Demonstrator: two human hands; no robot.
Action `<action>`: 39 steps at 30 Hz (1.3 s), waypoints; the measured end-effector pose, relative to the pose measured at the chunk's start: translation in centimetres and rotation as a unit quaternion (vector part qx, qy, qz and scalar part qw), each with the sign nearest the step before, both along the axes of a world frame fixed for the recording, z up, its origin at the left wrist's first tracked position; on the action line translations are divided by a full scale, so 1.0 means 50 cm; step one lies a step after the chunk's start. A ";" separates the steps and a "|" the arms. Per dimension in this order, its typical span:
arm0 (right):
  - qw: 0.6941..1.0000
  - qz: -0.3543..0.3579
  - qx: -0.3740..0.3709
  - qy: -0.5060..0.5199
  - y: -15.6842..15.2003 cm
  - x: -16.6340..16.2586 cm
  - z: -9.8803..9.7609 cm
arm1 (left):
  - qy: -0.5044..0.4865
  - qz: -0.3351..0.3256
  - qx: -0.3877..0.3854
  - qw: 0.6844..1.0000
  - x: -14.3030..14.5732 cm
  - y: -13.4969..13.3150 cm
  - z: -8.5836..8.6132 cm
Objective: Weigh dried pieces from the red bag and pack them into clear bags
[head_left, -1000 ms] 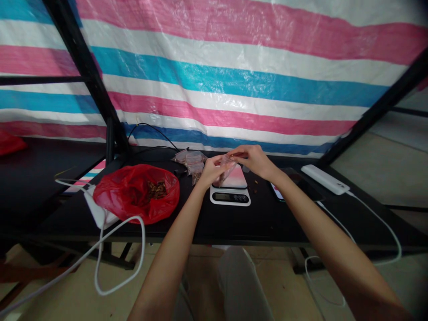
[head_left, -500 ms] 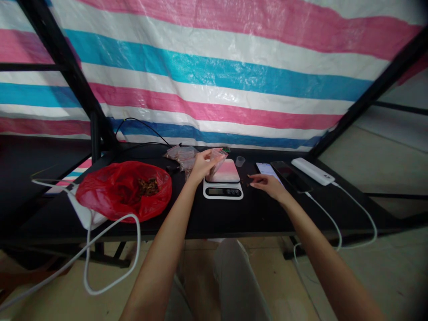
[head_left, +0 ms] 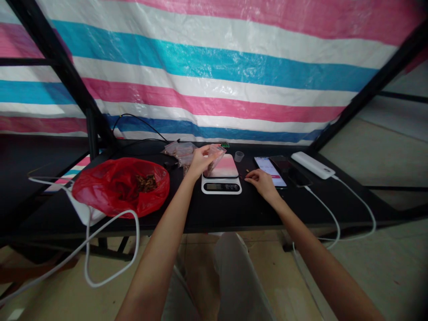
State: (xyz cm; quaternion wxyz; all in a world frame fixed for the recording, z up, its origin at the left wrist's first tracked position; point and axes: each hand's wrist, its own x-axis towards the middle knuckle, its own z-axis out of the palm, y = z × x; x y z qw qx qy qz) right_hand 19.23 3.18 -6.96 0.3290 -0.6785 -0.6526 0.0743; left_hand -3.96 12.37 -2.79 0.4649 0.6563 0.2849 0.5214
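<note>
My left hand (head_left: 201, 163) is closed on a small clear plastic bag (head_left: 216, 157), held tilted over the left side of a white digital kitchen scale (head_left: 221, 185). Some brownish contents show low in the bag. To the right of the scale, my right hand (head_left: 262, 182) is down at the black tabletop with thumb and fingertips pinched together. Whatever is between those fingertips is too small to make out. A tiny brown piece (head_left: 247, 170) lies just beyond them. Behind the scale's right corner stands a small clear cup (head_left: 238, 156).
At left, a red plastic bag (head_left: 110, 183) holds brown dried pieces (head_left: 146, 183). Several filled small bags (head_left: 183, 151) lie behind my left hand. Two phones, one lit (head_left: 270, 170), and a white power bank (head_left: 312, 165) lie at right. White cables (head_left: 138, 232) hang over the front edge.
My right hand has lowered slightly and moved left to the tabletop, its fingers drawing together. My left hand still holds the small bag over the scale. The whole view has shifted a little.
</note>
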 end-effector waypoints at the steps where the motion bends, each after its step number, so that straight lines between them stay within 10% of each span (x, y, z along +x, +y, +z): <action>1: 1.000 0.007 0.001 -0.002 -0.002 0.000 0.002 | 0.001 -0.002 -0.002 1.000 0.001 -0.002 0.001; 10: 0.985 0.046 0.100 0.135 0.040 -0.062 0.148 | 0.043 -0.035 0.030 0.998 0.009 -0.020 0.008; 16: 0.984 0.140 0.103 0.033 0.064 -0.136 0.200 | 0.063 -0.043 0.046 0.996 0.017 -0.022 0.003; 24: 0.986 0.005 0.155 0.055 0.040 -0.076 0.142 | 0.031 -0.039 0.019 0.999 0.006 -0.022 0.016; 29: 0.997 -0.074 -0.018 -0.029 0.028 -0.019 0.032 | 0.011 -0.022 0.004 1.000 0.003 -0.022 0.023; 39: 0.999 0.033 0.008 -0.013 0.037 -0.023 -0.004 | 0.009 -0.016 0.009 1.000 0.001 -0.022 0.023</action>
